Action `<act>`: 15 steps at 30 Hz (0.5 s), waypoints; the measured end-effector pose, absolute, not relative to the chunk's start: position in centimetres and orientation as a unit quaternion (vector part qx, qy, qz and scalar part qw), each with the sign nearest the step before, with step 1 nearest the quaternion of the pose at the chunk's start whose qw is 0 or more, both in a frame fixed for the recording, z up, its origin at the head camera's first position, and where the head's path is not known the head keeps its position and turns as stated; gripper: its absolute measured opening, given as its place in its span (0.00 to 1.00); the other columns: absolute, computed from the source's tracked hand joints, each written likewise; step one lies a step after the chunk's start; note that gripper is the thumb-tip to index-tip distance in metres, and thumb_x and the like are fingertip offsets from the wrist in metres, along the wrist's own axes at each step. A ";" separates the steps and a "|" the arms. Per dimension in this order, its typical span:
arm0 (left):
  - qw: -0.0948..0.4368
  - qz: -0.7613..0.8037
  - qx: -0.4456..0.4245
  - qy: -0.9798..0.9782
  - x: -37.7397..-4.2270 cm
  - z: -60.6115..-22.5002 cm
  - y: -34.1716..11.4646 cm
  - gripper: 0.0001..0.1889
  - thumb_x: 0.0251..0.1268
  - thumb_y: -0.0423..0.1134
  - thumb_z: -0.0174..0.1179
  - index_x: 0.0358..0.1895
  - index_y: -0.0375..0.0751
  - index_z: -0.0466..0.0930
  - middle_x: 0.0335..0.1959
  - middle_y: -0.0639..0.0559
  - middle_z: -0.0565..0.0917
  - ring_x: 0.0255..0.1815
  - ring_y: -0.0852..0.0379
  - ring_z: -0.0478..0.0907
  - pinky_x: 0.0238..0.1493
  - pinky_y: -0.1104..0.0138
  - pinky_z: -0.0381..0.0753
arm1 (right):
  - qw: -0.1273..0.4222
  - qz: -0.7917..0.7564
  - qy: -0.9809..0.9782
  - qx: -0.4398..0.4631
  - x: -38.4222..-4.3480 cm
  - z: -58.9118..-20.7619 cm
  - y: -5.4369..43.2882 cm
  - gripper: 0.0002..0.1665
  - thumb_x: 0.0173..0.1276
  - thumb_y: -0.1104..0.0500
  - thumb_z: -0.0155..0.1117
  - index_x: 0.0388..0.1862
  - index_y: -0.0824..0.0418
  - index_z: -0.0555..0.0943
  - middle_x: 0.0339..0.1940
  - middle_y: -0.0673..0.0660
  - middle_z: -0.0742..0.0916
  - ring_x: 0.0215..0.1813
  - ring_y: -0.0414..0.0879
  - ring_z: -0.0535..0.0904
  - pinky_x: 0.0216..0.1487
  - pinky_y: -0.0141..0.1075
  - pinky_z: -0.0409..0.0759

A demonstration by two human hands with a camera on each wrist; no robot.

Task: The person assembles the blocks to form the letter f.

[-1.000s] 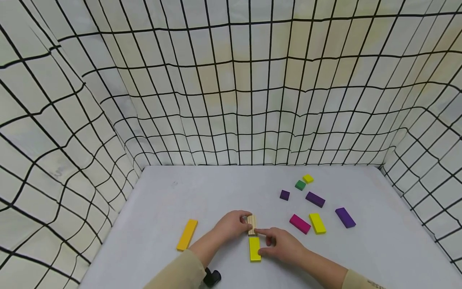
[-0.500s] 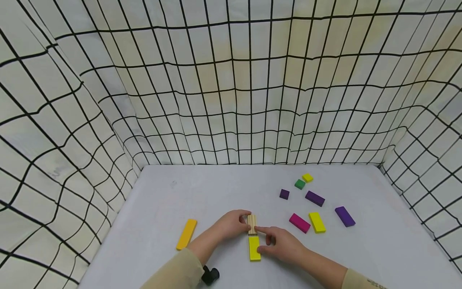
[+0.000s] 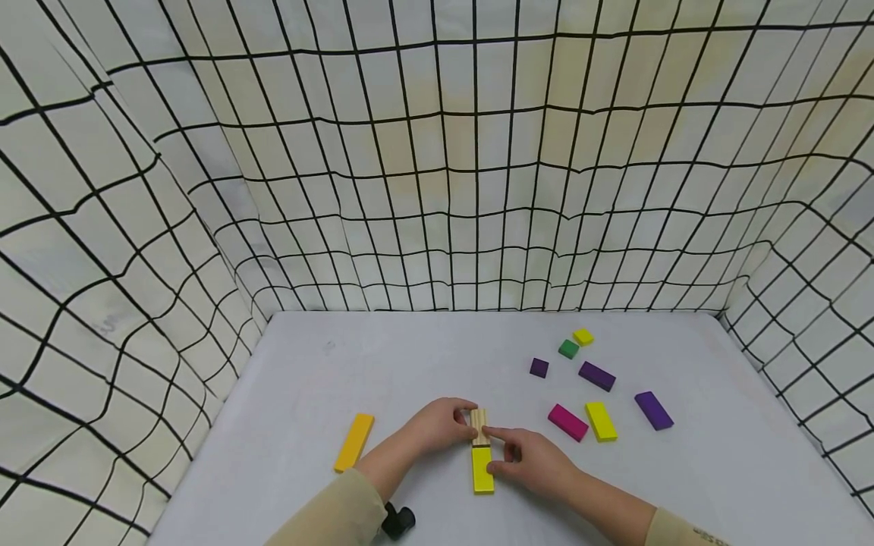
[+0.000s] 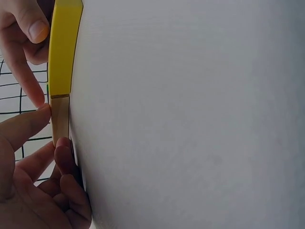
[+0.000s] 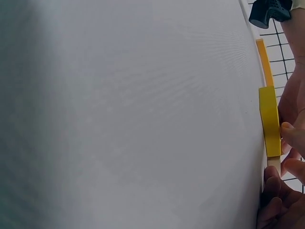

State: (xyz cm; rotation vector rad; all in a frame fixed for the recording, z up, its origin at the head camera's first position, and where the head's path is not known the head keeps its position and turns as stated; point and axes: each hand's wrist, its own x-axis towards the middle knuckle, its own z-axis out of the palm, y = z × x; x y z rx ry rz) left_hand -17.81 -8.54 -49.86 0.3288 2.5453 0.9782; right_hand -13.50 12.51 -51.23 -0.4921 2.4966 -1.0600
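A plain wooden block (image 3: pixel 480 425) with visible grain lies end to end with a yellow block (image 3: pixel 482 479) on the white table. My left hand (image 3: pixel 440 423) pinches the wooden block from its left and far end, thumb and fingers around it. From the other side comes my right hand (image 3: pixel 536 459). Its index finger is extended and touches the wooden block, while its thumb touches the yellow block's right edge and the other fingers are bent. In the left wrist view, the yellow block (image 4: pixel 64 47) meets the wooden block (image 4: pixel 60 117) with barely a gap.
An orange block (image 3: pixel 354 443) lies left of the left forearm. To the right are a magenta block (image 3: pixel 568 422), another yellow block (image 3: pixel 601 422), purple blocks (image 3: pixel 653 410) and small cubes, one green (image 3: pixel 568 349). Black netting (image 3: pixel 478 174) over white cloth surrounds the table (image 3: pixel 328 364).
The wooden block has shifted slightly right, more in line with the yellow block. Both hands keep nearly the same positions, and the other blocks lie where they were.
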 end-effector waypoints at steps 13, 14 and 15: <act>0.201 0.361 0.117 0.903 -17.8 -49.8 -8.7 0.22 0.61 0.41 0.69 0.59 0.45 0.81 0.29 0.53 0.77 0.30 0.55 0.72 0.31 0.63 0.70 | 0.190 -0.369 0.893 -0.176 -13.4 -51.1 12.4 0.35 0.62 0.46 0.73 0.68 0.51 0.77 0.26 0.46 0.77 0.29 0.41 0.70 0.30 0.31 0.68; 0.202 0.360 0.118 0.903 -17.8 -49.8 -8.8 0.22 0.61 0.41 0.69 0.59 0.45 0.81 0.29 0.53 0.77 0.30 0.55 0.72 0.31 0.63 0.70 | 0.190 -0.369 0.893 -0.175 -13.4 -51.1 12.4 0.35 0.62 0.46 0.73 0.68 0.51 0.77 0.26 0.46 0.77 0.29 0.41 0.70 0.30 0.31 0.69; 0.203 0.359 0.118 0.903 -17.8 -49.8 -8.8 0.22 0.61 0.42 0.69 0.59 0.45 0.81 0.29 0.53 0.77 0.30 0.55 0.72 0.31 0.63 0.70 | 0.190 -0.369 0.893 -0.175 -13.4 -51.0 12.4 0.35 0.62 0.46 0.73 0.68 0.51 0.77 0.26 0.47 0.77 0.29 0.41 0.70 0.30 0.31 0.69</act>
